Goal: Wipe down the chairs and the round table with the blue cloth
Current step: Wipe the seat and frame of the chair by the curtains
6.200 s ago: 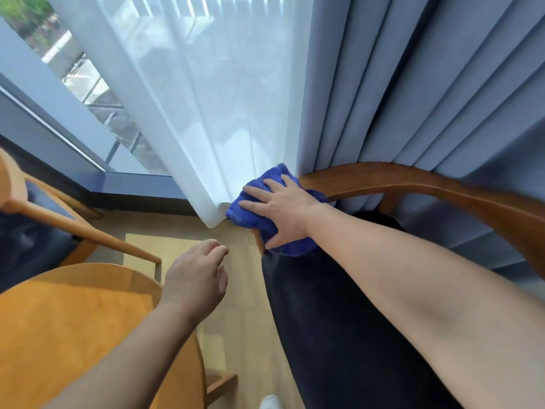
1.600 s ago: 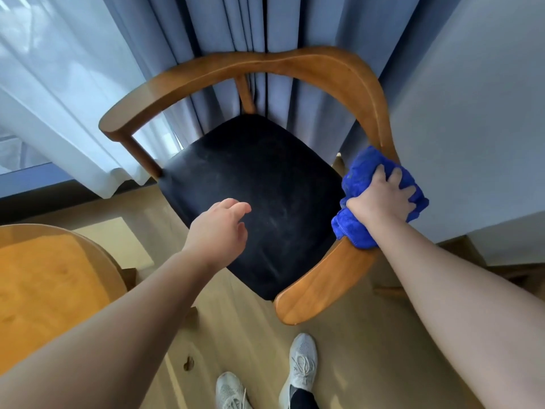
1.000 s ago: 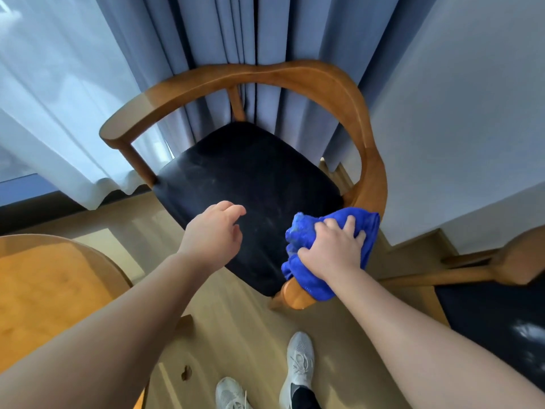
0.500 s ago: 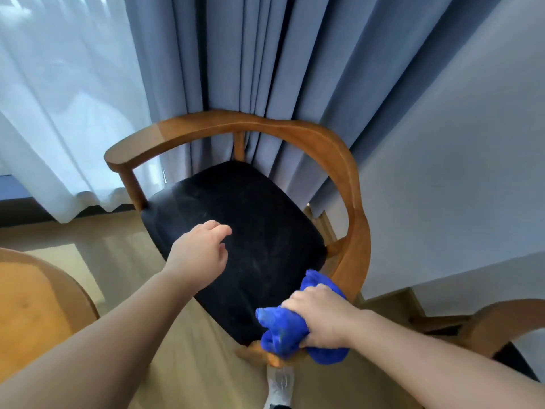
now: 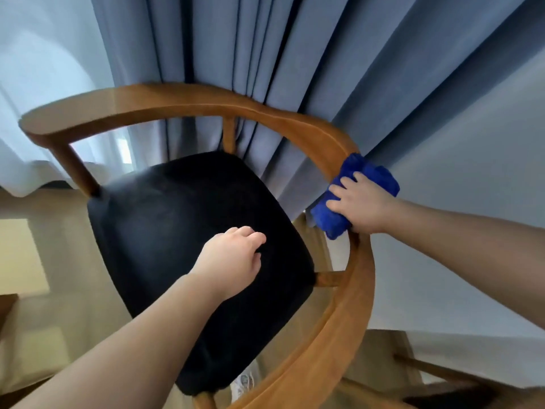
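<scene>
Above black padded seat [image 5: 177,216] of round-backed wooden chair [image 5: 206,98]: left hand [image 5: 233,261], fingers loosely curled, empty. On rail's right bend: right hand [image 5: 361,202] clutching bunched blue cloth [image 5: 327,216]. Could slip off the narrow rail, or snag the grey-blue curtain [image 5: 295,54] just behind.

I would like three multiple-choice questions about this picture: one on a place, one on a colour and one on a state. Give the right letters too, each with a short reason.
1. Where is the blue cloth?
A) on the floor
B) on the chair's curved wooden rail
C) inside a bucket

2. What colour is the chair's seat?
A) black
B) red
C) white

3. What does the left hand hold?
A) the cloth
B) a curtain
C) nothing

Answers:
1 B, the right hand holds it against the rail.
2 A, the seat pad is plainly black.
3 C, its fingers are loosely curled above the seat.
</scene>
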A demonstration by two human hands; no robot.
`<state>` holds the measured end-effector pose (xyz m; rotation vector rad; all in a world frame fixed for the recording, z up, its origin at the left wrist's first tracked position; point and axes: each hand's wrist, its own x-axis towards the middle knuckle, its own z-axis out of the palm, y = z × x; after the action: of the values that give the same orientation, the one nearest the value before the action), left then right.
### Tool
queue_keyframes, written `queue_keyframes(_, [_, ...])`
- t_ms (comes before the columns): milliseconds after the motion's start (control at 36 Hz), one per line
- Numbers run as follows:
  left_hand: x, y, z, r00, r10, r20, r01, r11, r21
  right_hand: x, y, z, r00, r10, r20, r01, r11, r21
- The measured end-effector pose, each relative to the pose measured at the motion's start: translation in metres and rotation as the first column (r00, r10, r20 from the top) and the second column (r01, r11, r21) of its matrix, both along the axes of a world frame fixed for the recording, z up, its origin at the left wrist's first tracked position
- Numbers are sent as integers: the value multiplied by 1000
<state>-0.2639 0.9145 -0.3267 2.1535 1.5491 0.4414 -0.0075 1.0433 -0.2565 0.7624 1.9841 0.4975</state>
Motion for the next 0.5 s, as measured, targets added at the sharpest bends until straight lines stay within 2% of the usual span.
queue_keyframes(83, [12, 8, -7, 999, -34, 16, 33, 999, 31, 4, -4, -7, 990, -36, 134, 46, 996, -73])
queue_keyframes(222, [9, 21, -20, 999, 26, 19, -27, 998, 62, -5, 11, -19, 999, 0, 42, 5, 993, -114])
queue_keyframes(306, [-3, 20, -26, 998, 59, 19, -60, 995, 77, -17, 36, -26, 999, 28, -46, -30, 998, -54])
queue_keyframes(500, [-32, 18, -48, 991, 124, -51, -120, 989, 82, -48, 110, -37, 950, 281, -132, -261, 953, 153])
